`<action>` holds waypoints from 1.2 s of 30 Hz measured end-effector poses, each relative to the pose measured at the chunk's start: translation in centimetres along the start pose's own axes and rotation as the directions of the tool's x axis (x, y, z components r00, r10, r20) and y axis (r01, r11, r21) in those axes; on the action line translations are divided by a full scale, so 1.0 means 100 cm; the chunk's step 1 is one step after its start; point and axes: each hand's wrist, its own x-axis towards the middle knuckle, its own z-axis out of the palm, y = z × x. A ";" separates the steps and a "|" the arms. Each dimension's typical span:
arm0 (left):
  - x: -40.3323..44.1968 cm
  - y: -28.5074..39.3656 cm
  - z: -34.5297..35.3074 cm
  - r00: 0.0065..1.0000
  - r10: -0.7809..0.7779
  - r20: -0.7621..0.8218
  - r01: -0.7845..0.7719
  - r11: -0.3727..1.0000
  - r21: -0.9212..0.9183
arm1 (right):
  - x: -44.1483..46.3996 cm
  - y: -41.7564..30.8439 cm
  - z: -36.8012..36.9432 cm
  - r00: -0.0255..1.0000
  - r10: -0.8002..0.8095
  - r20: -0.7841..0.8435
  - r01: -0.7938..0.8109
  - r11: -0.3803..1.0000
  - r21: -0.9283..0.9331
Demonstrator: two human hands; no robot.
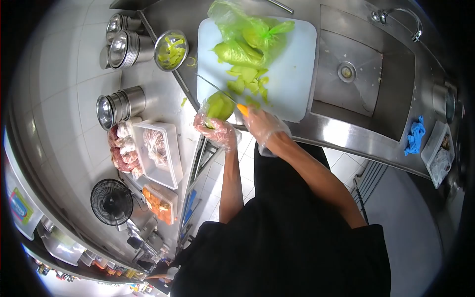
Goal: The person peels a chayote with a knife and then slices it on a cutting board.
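Note:
My left hand, in a clear plastic glove, is closed around a large green fruit that looks like a green mango. In my gloved right hand is a knife with an orange handle. Its thin blade points up and left, crossing the fruit's top edge; whether it is cutting in, I cannot tell. Both hands are at the near edge of a white cutting board. Pale green peelings lie on the board, below a green plastic bag with more green fruit inside.
A metal bowl with green pieces stands left of the board. To the right is a steel sink with a tap. On the left counter are steel containers, a plastic tub and a black fan.

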 end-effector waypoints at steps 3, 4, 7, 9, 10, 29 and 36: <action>0.004 0.001 0.000 0.999 -0.027 -0.017 0.028 0.998 0.054 | 0.043 -0.002 0.016 0.996 -0.088 -0.018 0.088 0.996 0.009; 0.005 0.002 0.001 0.999 -0.031 -0.028 0.033 0.997 0.076 | 0.052 -0.002 0.022 0.991 -0.132 -0.031 0.132 0.991 -0.007; 0.015 0.000 -0.002 0.999 -0.023 -0.039 0.024 0.999 0.028 | 0.059 -0.009 0.030 0.985 -0.168 -0.034 0.167 0.985 -0.035; 0.017 -0.012 -0.004 0.997 -0.071 -0.038 0.071 0.997 -0.004 | 0.053 -0.014 0.025 0.988 -0.148 -0.040 0.147 0.989 -0.026; 0.019 -0.019 -0.004 0.991 -0.126 -0.034 0.124 0.992 -0.038 | 0.042 -0.017 0.017 0.990 -0.135 -0.049 0.135 0.991 -0.014; 0.051 0.004 0.014 0.998 -0.010 0.058 0.012 0.999 -0.032 | 0.057 0.024 0.047 0.993 -0.048 -0.108 0.048 0.999 0.000; 0.015 -0.130 0.002 0.948 -0.313 -0.050 0.303 0.941 -0.152 | 0.032 0.037 0.009 0.991 -0.083 -0.109 0.078 0.996 -0.044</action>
